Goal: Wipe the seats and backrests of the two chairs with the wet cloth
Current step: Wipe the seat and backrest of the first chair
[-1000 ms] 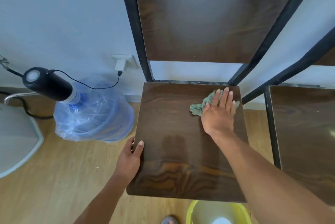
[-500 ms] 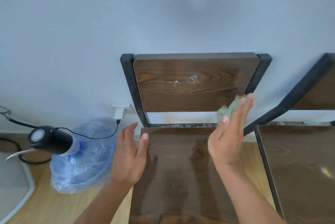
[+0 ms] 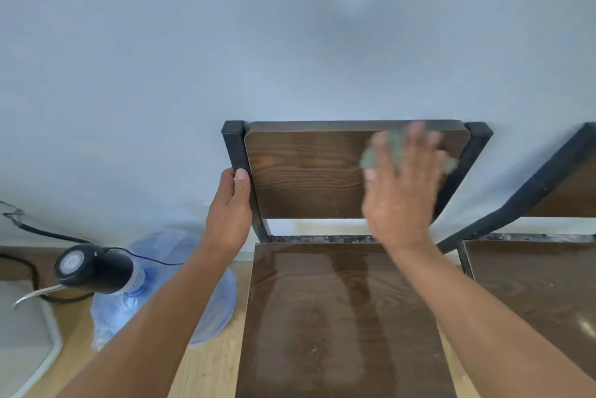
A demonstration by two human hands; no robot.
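Both hands have risen from the seat (image 3: 342,317) to the backrest (image 3: 306,171) since the earlier frames. Nearest, the seat runs off the bottom edge, streaked with damp. At lower left a water jug (image 3: 167,288) with a black pump (image 3: 93,268) lies beside it on the floor. The left hand (image 3: 230,210) curls around the black frame post (image 3: 238,155), thumb on its front. The right hand (image 3: 400,191), blurred, presses flat with fingers spread on the green cloth (image 3: 371,157) at the backrest's right half; most of the cloth is hidden. A second chair (image 3: 532,275) is cut off at right.
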